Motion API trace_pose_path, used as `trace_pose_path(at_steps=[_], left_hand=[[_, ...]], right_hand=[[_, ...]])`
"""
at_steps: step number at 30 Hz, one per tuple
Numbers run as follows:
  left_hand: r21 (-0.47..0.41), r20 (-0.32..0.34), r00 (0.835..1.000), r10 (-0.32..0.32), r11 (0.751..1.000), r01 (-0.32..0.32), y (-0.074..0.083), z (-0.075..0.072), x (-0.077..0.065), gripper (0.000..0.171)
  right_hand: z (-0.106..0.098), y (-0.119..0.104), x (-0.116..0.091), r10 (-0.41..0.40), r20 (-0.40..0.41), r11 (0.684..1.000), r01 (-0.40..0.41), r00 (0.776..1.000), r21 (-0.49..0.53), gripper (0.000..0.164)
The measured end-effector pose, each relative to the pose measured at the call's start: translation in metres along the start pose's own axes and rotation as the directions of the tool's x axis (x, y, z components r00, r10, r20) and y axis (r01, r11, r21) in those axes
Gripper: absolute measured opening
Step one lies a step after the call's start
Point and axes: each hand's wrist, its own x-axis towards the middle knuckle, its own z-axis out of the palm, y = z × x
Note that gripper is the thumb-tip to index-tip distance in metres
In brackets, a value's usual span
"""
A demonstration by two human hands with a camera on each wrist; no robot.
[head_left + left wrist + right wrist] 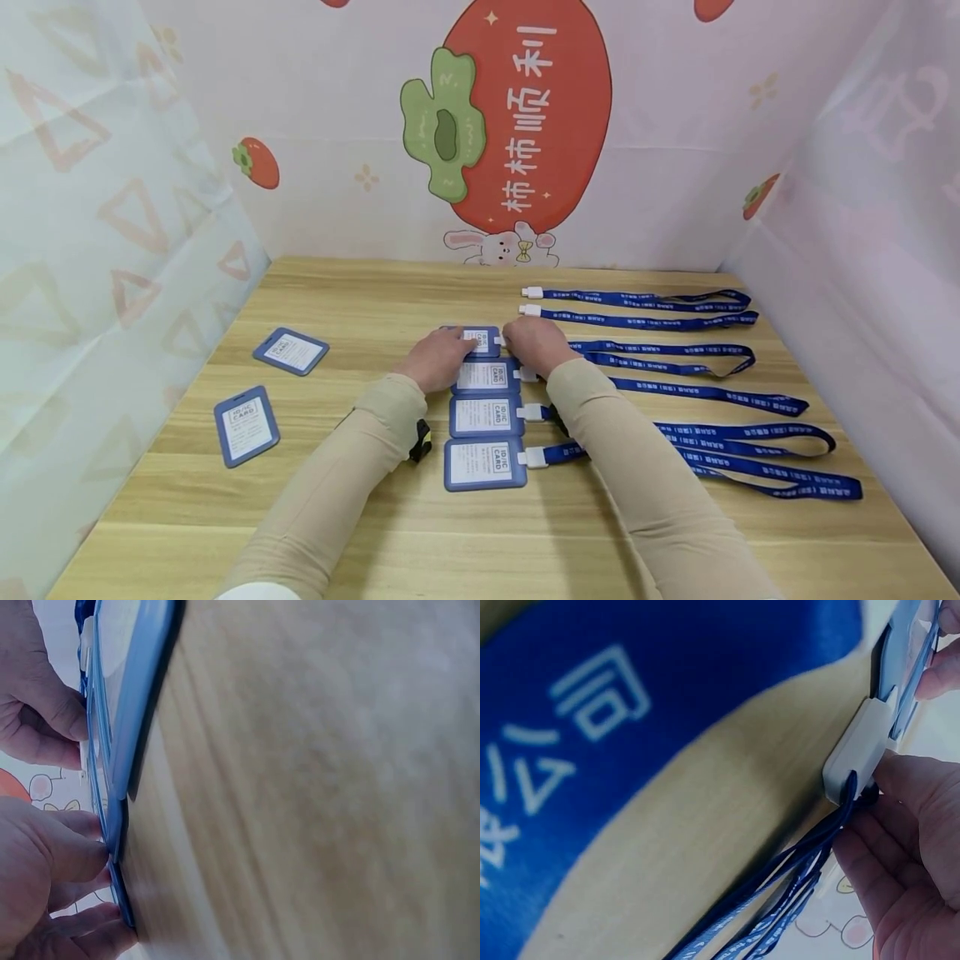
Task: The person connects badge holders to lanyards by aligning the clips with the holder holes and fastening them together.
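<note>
My left hand [437,360] holds the left end of the farthest blue ID card holder [489,352], thumb on its face and fingers at its edge. At that holder's right end, my right hand [538,345] pinches the white clip [500,340] of a blue lanyard [675,347]. The clip sits right at the holder's slotted end, partly hidden by the fingers. Nearer to me in the same column lie more card holders, among them a middle one [487,417] and the nearest one [485,477], each with a white clip at its right end.
Two loose card holders, one farther back [291,351] and one nearer [246,426], lie on the left of the wooden table [360,550]. Two lanyards with bare white clips [532,292] stretch along the back right. Printed cloth walls [330,100] surround the table.
</note>
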Motion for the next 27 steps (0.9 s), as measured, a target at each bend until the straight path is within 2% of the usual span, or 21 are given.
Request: trace_pose_path(at_steps=[8, 15, 27], left_hand=[[-0.047, -0.012, 1.000, -0.026, 0.999, 0.025, -0.002, 0.003, -0.001, 0.047], [-0.075, -0.012, 0.999, -0.044, 0.996, 0.043, -0.001, 0.004, -0.001, 0.048], [-0.095, -0.004, 0.998, -0.056, 0.994, 0.056, 0.000, 0.001, -0.002, 0.052]], right_hand=[[0.003, 0.000, -0.001, 0.002, -0.025, 1.000, -0.002, 1.000, -0.002, 0.016], [0.002, 0.003, -0.002, 0.005, -0.002, 1.000, -0.005, 1.000, -0.013, 0.015], [0.004, 0.013, -0.005, 0.022, -0.039, 0.999, -0.020, 0.999, 0.038, 0.020]])
